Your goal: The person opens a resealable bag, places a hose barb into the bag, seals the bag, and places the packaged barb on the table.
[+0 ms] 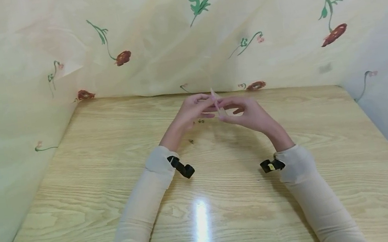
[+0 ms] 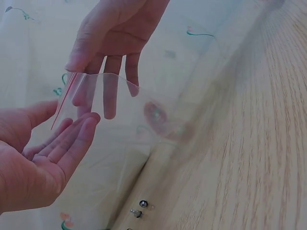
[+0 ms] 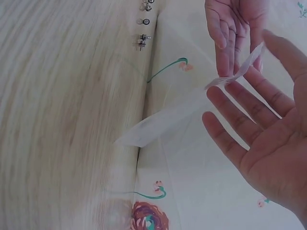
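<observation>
Between my two hands, over the far part of the table, is a clear zip bag (image 2: 124, 124) with a red stripe along its zip edge. In the head view the bag (image 1: 214, 97) shows nearly edge-on. My left hand (image 1: 195, 109) pinches it near the zip end, fingers on one face and thumb at the other side. My right hand (image 1: 248, 113) holds the top edge between thumb and fingertips, its other fingers spread. From the right wrist view, the bag's (image 3: 163, 122) free end hangs out toward the table edge.
Several small metal pieces with dark rings (image 2: 139, 210) lie on the wooden table (image 1: 229, 200) near its far edge, below the left hand. Flower-patterned sheeting (image 1: 158, 38) rises behind the table and along its sides. A black wrist camera (image 1: 182, 167) sits on the left sleeve.
</observation>
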The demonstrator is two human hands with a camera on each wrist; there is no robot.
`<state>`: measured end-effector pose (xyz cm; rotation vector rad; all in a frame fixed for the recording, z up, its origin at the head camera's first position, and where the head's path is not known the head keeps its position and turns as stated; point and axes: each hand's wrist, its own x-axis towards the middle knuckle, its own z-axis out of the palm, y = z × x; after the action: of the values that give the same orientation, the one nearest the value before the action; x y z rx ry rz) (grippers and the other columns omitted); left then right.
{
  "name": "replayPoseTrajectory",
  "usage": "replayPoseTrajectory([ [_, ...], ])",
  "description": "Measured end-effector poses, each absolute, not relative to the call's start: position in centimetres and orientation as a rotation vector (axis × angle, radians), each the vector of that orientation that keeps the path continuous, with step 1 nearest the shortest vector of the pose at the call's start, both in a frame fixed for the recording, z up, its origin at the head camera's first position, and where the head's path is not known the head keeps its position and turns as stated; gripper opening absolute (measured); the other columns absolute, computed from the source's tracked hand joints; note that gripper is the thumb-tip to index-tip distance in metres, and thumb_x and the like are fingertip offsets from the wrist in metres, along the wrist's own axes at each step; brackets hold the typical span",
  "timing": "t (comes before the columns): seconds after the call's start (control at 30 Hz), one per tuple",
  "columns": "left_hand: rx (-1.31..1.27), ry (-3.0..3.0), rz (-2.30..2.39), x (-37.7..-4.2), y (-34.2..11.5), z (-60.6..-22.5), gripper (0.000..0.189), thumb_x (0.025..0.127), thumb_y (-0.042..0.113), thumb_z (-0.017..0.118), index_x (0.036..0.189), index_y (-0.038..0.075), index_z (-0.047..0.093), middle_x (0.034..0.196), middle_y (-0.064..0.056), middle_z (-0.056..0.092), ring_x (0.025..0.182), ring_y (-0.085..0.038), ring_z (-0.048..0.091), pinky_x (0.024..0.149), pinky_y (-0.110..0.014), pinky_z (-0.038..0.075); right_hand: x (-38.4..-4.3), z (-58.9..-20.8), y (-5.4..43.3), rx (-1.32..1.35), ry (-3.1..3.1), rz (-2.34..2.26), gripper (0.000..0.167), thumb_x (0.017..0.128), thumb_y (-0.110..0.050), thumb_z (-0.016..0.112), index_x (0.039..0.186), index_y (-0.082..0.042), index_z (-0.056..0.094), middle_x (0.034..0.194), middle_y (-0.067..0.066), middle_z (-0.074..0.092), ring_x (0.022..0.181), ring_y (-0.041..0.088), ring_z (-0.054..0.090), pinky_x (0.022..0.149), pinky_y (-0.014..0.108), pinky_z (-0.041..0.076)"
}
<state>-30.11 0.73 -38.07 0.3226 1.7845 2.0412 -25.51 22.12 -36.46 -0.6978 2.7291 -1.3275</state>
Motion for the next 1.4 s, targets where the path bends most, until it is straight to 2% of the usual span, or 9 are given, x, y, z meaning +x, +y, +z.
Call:
replayPoseTrajectory([
  [0.17, 0.315, 1.786, 2.056, -29.9, 1.0, -38.0, 0.035, 0.099, 0.022, 0.068, 0.127, 0.001, 0.063, 0.123, -0.019, 0.071, 0.108, -0.028, 0.072, 0.094, -0.043, 0.057, -25.6, -36.6, 22.0, -0.674, 2.770, -1.333, 0.035, 0.097, -0.030, 0.071, 0.126, -0.011, 0.070, 0.136, 0.009, 0.067, 0.124, 0.031, 0.064, 0.100, 0.054, 0.049],
  [0.33, 0.352, 1.797, 2.073, -29.5, 1.3, -38.0, 0.028, 0.097, 0.017, 0.070, 0.120, 0.001, 0.066, 0.115, -0.018, 0.073, 0.102, -0.026, 0.072, 0.096, -0.049, 0.056, -25.8, -36.8, 21.8, -0.655, 2.820, -1.373, 0.033, 0.098, -0.027, 0.070, 0.124, -0.007, 0.072, 0.126, 0.012, 0.072, 0.116, 0.031, 0.067, 0.095, 0.052, 0.053],
  [0.53, 0.354, 1.785, 2.066, -29.3, 1.5, -38.0, 0.027, 0.097, 0.017, 0.070, 0.121, 0.004, 0.067, 0.117, -0.015, 0.071, 0.108, -0.032, 0.070, 0.095, -0.049, 0.056, -25.8, -36.8, 21.4, -0.618, 2.859, -1.447, 0.030, 0.095, -0.020, 0.073, 0.120, -0.002, 0.072, 0.118, 0.016, 0.074, 0.107, 0.030, 0.070, 0.090, 0.047, 0.055],
  [0.77, 0.360, 1.791, 2.055, -29.3, 1.6, -38.1, 0.029, 0.098, 0.019, 0.069, 0.122, 0.003, 0.067, 0.119, -0.018, 0.071, 0.114, -0.038, 0.068, 0.096, -0.051, 0.055, -25.8, -36.8, 21.2, -0.529, 2.835, -1.527, 0.032, 0.093, -0.024, 0.076, 0.118, -0.004, 0.073, 0.117, 0.014, 0.074, 0.106, 0.027, 0.072, 0.088, 0.033, 0.056],
  [1.0, 0.370, 1.822, 2.028, -29.4, 1.8, -38.3, 0.029, 0.099, 0.018, 0.067, 0.124, 0.002, 0.067, 0.120, -0.018, 0.070, 0.114, -0.037, 0.068, 0.090, -0.043, 0.059, -25.7, -36.8, 21.0, -0.527, 2.827, -1.572, 0.031, 0.092, -0.023, 0.077, 0.113, -0.001, 0.073, 0.114, 0.016, 0.074, 0.105, 0.029, 0.072, 0.090, 0.042, 0.057],
  [1.1, 0.367, 1.825, 2.018, -29.4, 1.8, -38.3, 0.029, 0.100, 0.017, 0.066, 0.123, 0.001, 0.066, 0.119, -0.017, 0.070, 0.114, -0.037, 0.068, 0.089, -0.041, 0.059, -25.6, -36.8, 21.0, -0.482, 2.854, -1.543, 0.029, 0.091, -0.025, 0.078, 0.111, -0.003, 0.074, 0.114, 0.014, 0.075, 0.105, 0.028, 0.072, 0.089, 0.042, 0.055],
  [1.3, 0.365, 1.844, 2.039, -29.3, 1.9, -38.3, 0.027, 0.099, 0.014, 0.066, 0.121, -0.003, 0.067, 0.107, -0.010, 0.070, 0.100, -0.025, 0.070, 0.095, -0.045, 0.057, -25.6, -36.8, 21.0, -0.436, 2.846, -1.524, 0.028, 0.091, -0.022, 0.078, 0.112, -0.004, 0.073, 0.116, 0.015, 0.074, 0.109, 0.031, 0.072, 0.091, 0.043, 0.053],
  [1.4, 0.380, 1.889, 2.033, -29.3, 1.9, -38.3, 0.026, 0.098, 0.012, 0.068, 0.118, -0.004, 0.069, 0.103, -0.008, 0.069, 0.093, -0.017, 0.068, 0.096, -0.044, 0.056, -25.7, -36.9, 21.0, -0.457, 2.821, -1.532, 0.027, 0.091, -0.018, 0.077, 0.112, -0.002, 0.072, 0.115, 0.017, 0.074, 0.107, 0.031, 0.072, 0.089, 0.035, 0.054],
])
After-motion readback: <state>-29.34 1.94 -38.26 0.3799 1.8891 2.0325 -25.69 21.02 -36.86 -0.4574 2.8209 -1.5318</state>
